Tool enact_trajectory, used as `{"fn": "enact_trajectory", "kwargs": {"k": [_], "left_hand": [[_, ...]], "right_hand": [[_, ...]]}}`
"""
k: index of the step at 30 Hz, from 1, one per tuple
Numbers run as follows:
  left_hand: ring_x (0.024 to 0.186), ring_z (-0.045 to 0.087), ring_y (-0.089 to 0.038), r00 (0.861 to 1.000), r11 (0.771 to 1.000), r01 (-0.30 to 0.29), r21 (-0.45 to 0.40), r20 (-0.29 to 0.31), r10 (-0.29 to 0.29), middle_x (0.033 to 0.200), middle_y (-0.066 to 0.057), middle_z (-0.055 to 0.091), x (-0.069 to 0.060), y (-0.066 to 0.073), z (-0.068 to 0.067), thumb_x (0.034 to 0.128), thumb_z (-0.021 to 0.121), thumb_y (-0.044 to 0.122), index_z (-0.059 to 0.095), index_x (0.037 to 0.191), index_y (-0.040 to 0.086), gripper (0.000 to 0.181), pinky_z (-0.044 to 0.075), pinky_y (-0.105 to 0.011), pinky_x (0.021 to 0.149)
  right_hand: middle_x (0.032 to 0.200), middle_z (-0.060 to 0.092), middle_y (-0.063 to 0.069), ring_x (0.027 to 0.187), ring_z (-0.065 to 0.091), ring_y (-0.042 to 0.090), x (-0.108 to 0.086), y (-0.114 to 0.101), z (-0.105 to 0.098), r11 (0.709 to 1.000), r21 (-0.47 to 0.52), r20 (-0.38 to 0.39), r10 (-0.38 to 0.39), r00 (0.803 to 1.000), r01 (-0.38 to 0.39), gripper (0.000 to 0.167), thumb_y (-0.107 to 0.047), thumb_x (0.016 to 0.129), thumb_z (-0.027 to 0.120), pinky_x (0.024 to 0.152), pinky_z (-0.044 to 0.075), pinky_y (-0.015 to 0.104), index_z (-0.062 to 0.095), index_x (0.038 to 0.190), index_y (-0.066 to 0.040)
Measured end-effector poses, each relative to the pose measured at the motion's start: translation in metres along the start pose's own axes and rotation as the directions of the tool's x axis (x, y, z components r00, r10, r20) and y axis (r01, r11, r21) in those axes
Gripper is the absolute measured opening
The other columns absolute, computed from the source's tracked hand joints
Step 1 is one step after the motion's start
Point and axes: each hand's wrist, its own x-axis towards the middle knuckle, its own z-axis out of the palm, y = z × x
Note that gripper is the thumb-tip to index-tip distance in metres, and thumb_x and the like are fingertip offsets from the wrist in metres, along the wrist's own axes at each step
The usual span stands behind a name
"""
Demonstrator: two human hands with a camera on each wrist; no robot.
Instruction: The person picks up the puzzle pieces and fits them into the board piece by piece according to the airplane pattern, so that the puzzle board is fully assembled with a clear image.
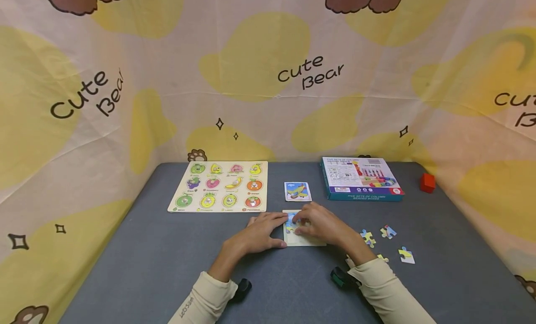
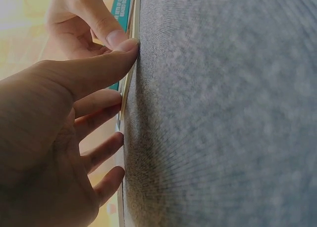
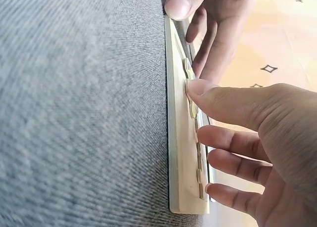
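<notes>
A small pale puzzle tray (image 1: 310, 241) lies on the table before me, with blue and yellow pieces in its left part. My left hand (image 1: 260, 233) rests at its left side, fingers fairly straight. The left thumb (image 2: 111, 64) touches the tray's near corner. Over the tray, my right hand (image 1: 322, 225) bends its thumb and fingers down and holds a puzzle piece (image 3: 191, 101) by its edges. That piece sits slightly raised above the tray in the right wrist view. Part of the picture is hidden under the right hand.
Several loose puzzle pieces (image 1: 368, 238) lie right of the tray, some partly behind the right forearm. Behind the tray is a picture card (image 1: 298, 192). A fruit board (image 1: 222, 189) stands back left, a flat box (image 1: 362, 179) back right, and a red block (image 1: 427, 183) farther right.
</notes>
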Motion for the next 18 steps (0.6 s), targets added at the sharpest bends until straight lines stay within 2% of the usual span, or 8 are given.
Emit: {"fn": "enact_trajectory", "kwargs": {"k": [4,11,18], "left_hand": [[0.153,0.037,-0.031,1.0,1.0,0.0,0.004,-0.001,0.0,0.166,-0.003,0.044,0.0,0.0001,0.0002,0.0984,0.076,0.04,0.048,0.161,0.014,0.073,0.033,-0.061,0.112],[0.152,0.038,-0.03,1.0,1.0,-0.011,0.015,-0.016,0.012,0.165,-0.003,0.045,0.0001,-0.0004,0.0006,0.0977,0.077,0.04,0.05,0.16,0.013,0.073,0.034,-0.061,0.11],[0.153,0.038,-0.031,1.0,1.0,-0.012,0.014,-0.015,0.012,0.166,-0.003,0.045,0.0001,-0.0008,0.0006,0.0981,0.077,0.04,0.05,0.16,0.014,0.072,0.034,-0.062,0.112]], "right_hand": [[0.1,0.069,-0.005,0.093,0.054,0.012,0.0002,-0.0009,0.0003,1.0,0.003,0.011,0.012,1.0,-0.012,0.022,-0.026,0.095,0.082,0.082,0.046,0.034,0.083,0.114,-0.015],[0.094,0.068,-0.004,0.088,0.054,0.012,-0.0009,0.0005,0.0003,0.999,0.009,-0.019,-0.033,0.999,0.033,0.019,-0.022,0.095,0.082,0.077,0.046,0.031,0.084,0.111,-0.013],[0.095,0.069,-0.004,0.088,0.055,0.012,-0.0019,0.0,0.0004,0.999,0.001,-0.027,-0.036,0.999,0.036,0.018,-0.022,0.094,0.082,0.077,0.046,0.031,0.084,0.11,-0.014]]}}
